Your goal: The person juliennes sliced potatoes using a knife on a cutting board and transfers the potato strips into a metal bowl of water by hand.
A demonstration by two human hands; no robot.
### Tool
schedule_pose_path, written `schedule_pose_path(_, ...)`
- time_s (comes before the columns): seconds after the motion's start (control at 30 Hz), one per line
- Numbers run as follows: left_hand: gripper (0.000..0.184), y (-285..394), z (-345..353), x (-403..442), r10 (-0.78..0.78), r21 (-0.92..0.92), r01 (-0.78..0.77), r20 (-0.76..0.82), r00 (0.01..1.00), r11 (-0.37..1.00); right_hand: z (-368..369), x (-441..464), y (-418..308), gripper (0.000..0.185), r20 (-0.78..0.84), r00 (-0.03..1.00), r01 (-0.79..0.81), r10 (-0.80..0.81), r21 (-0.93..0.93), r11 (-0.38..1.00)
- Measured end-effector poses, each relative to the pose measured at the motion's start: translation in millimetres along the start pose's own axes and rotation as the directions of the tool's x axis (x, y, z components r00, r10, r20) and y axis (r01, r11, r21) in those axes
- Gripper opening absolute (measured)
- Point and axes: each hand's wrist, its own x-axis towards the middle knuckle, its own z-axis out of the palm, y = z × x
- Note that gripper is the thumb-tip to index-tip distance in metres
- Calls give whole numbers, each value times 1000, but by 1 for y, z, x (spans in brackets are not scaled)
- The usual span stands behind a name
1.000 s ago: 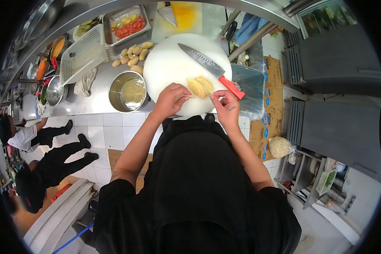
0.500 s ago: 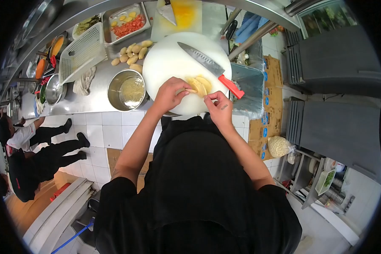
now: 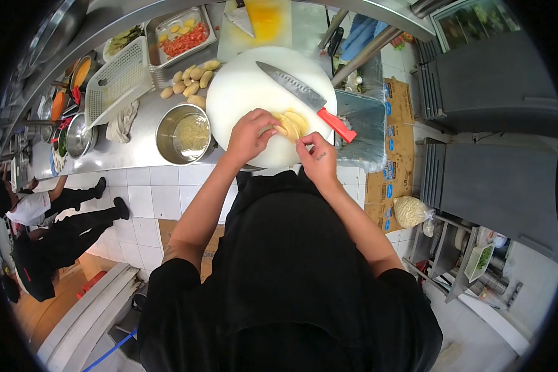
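Observation:
Thin pale-yellow potato slices (image 3: 295, 121) lie fanned in a small overlapping pile on the round white cutting board (image 3: 235, 80). My left hand (image 3: 252, 137) has its fingers closed on the pile's left side, pinching the nearest slices. At the lower right of the pile, my right hand (image 3: 319, 158) pinches the near end of the slices between thumb and forefinger. A chef's knife (image 3: 297, 88) with a red handle rests on the board beyond my hands, its handle reaching over the right edge. Part of the slices is hidden behind my left fingers.
Left of the board stands a steel pot (image 3: 164, 139) holding pale shreds in liquid. Several peeled potatoes (image 3: 195, 74) lie behind it, near a metal tray (image 3: 214, 40) of diced red food. A lined bin (image 3: 359, 130) is at right. Two people (image 3: 68, 239) stand far left.
My left fingers have shifted slightly over the slices, which sit a little more bunched together. My right hand stays at their near end. The whole view has moved slightly.

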Motion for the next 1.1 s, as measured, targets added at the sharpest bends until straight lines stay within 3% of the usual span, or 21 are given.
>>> schedule_pose_path(0.07, 27, 0, 5, -2, 2, 18, 0, -83, 997, 1000, -2, 2, 1, 15, 9, 1000, 17, -17, -61, 998)
schedule_pose_path(0.4, 35, -7, 11, -5, -1, 77, 8, -88, 996, 997, -7, 3, -3, 13, 35, 993, 112, -109, -122, 986)
schedule_pose_path(0.5, 34, -7, 9, -6, 11, 70, -5, -74, 997, 998, -9, 3, -4, 12, 18, 988, 156, -155, -38, 987)
schedule_pose_path(0.8, 32, -12, 9, -7, 22, 41, -19, -69, 997, 999, -4, 12, 16, 11, 36, 991, 129, -125, -140, 982)
schedule_pose_path(0.87, 28, -13, 5, -10, 125, 65, -122, -44, 991, 990, -4, 12, 17, 12, 34, 991, 129, -126, -150, 980)
schedule_pose_path(1.1, 22, -14, -1, -14, 150, 74, -151, 26, 988, 986, -7, 7, 3, 13, 68, 990, 136, -124, -204, 970)
